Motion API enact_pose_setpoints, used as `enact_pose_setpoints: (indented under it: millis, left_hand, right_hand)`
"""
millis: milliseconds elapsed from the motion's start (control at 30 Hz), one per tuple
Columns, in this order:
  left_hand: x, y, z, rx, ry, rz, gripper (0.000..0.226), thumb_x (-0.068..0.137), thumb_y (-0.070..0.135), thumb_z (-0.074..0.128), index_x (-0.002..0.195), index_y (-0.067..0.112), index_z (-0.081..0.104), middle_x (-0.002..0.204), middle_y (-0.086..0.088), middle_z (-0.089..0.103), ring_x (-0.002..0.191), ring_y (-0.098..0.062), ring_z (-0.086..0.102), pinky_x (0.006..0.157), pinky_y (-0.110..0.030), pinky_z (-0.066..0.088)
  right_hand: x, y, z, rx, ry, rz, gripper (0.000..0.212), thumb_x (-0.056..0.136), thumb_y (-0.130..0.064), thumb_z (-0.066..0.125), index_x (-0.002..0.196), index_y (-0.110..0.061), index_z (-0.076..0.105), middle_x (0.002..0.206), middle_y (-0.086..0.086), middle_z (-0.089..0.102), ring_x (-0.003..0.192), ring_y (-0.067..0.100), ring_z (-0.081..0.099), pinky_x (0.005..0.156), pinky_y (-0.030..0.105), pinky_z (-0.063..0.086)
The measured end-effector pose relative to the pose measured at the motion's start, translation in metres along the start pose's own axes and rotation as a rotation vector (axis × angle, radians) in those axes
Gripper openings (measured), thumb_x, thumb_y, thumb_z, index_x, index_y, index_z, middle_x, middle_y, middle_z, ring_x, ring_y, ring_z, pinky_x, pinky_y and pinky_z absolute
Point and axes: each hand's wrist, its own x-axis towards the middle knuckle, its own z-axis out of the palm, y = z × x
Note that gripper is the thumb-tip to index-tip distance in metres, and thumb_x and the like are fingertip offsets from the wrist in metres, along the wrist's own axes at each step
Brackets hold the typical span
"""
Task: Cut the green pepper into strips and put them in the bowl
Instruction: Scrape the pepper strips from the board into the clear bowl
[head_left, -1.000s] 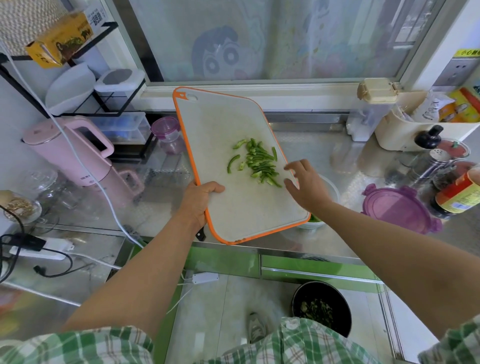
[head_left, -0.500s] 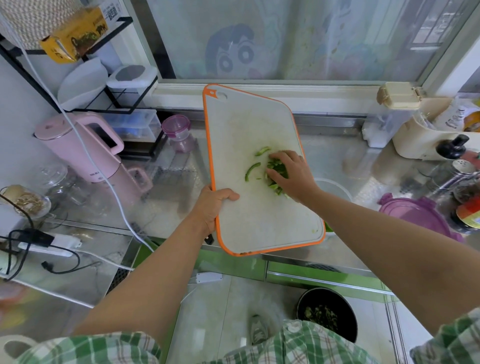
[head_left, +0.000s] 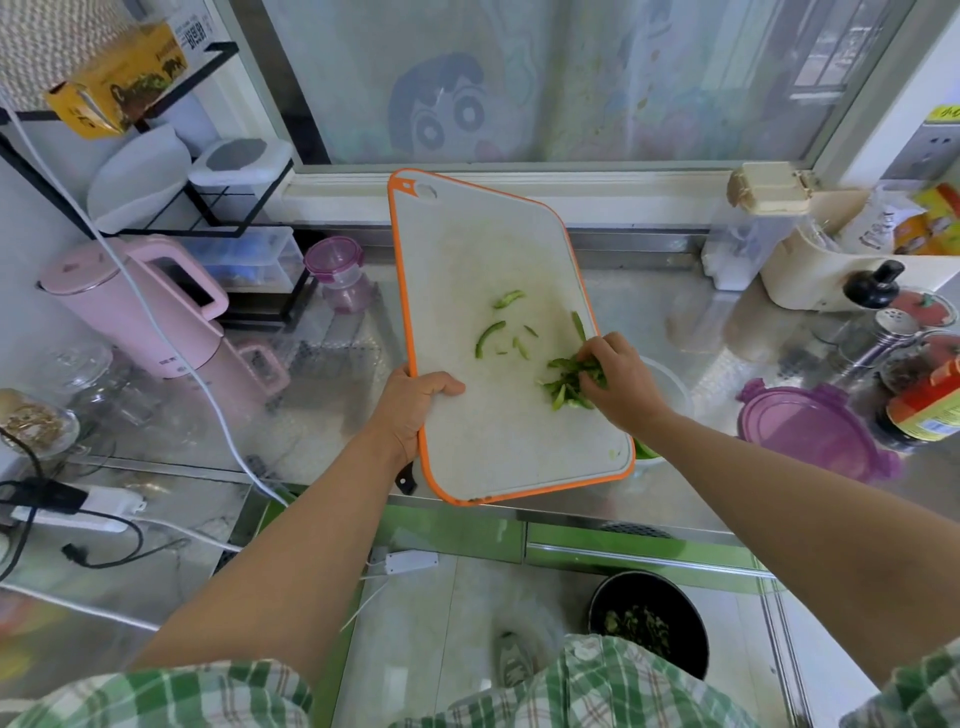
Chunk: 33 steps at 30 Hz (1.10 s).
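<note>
1. The thin green pepper strips (head_left: 571, 382) are short, narrow cuts, glossy dark green on the skin side and paler on the cut side. Most lie in one loose, tangled heap.
2. The heap sits on the white plastic cutting board with an orange rim (head_left: 498, 441), near its right edge and about halfway along it.
3. A few strips lie apart, further left and further away on the board. One is a curved piece (head_left: 488, 338), one is a small curled piece (head_left: 508, 299), and there are some slivers between them and the heap.
4. The strips in the heap point several ways, though many run from near left to far right. The curved piece runs roughly near to far.
5. The board's long axis slants from its far-left corner, which has the hanging hole, to its near-right corner. The near end reaches past the front edge of the shiny steel surface (head_left: 322, 364).
6. The left hand (head_left: 415, 400) clamps the board's left edge, with the thumb on top and the fingers beneath.
7. The right hand (head_left: 623, 384) has its fingers bent and bunched down into the heap, and strips show between them.
8. The translucent white plastic bowl (head_left: 672, 382) stands on the surface at the board's right edge, partly hidden under it. Some green shows inside it.
</note>
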Motion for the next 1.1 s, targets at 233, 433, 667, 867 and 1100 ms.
enact_pose_setpoints:
  millis: [233,433,667,867,1100]
  left_hand:
    - [-0.004,0.003,0.002,0.015,0.01,0.02,0.065,0.056,0.003,0.07,0.12,-0.001,0.061,0.114,-0.02,0.067,0.103,-0.04,0.065,0.08,-0.049,0.057]
    - [-0.009,0.003,0.004,0.008,0.021,0.023,0.067,0.055,0.002,0.07,0.121,-0.001,0.06,0.114,-0.02,0.067,0.102,-0.04,0.065,0.079,-0.048,0.057]
    - [-0.009,0.004,0.005,0.019,0.027,0.025,0.063,0.06,-0.002,0.071,0.122,-0.004,0.059,0.115,-0.022,0.066,0.102,-0.041,0.064,0.079,-0.048,0.057]
    - [-0.008,0.002,0.004,0.03,0.024,0.03,0.048,0.072,-0.01,0.065,0.119,-0.002,0.06,0.114,-0.021,0.067,0.103,-0.042,0.064,0.083,-0.05,0.055]
    - [-0.011,0.003,0.004,0.01,0.018,0.034,0.064,0.057,0.001,0.069,0.119,-0.001,0.061,0.114,-0.021,0.067,0.101,-0.04,0.065,0.085,-0.054,0.055]
  right_hand:
    - [-0.022,0.034,-0.004,-0.114,-0.06,0.175,0.018,0.089,-0.01,0.058,0.105,-0.002,0.06,0.108,0.016,0.052,0.098,0.033,0.053,0.081,0.035,0.041]
    - [-0.022,0.024,-0.007,-0.227,-0.064,0.341,0.025,0.09,-0.029,0.051,0.111,-0.019,0.059,0.12,0.004,0.055,0.116,0.026,0.048,0.095,0.041,0.037]
    - [-0.014,-0.017,0.001,0.067,-0.018,-0.229,0.036,0.089,-0.031,0.062,0.123,-0.021,0.056,0.129,0.002,0.049,0.118,0.021,0.047,0.099,0.033,0.039]
    - [-0.021,-0.003,0.011,-0.047,0.068,-0.208,0.009,0.09,-0.013,0.059,0.094,-0.006,0.055,0.097,0.009,0.052,0.089,0.028,0.049,0.073,0.039,0.045]
    - [-0.034,0.034,-0.001,-0.34,0.0,0.163,0.016,0.088,-0.019,0.054,0.099,-0.009,0.06,0.104,0.009,0.056,0.1,0.031,0.053,0.085,0.04,0.039]
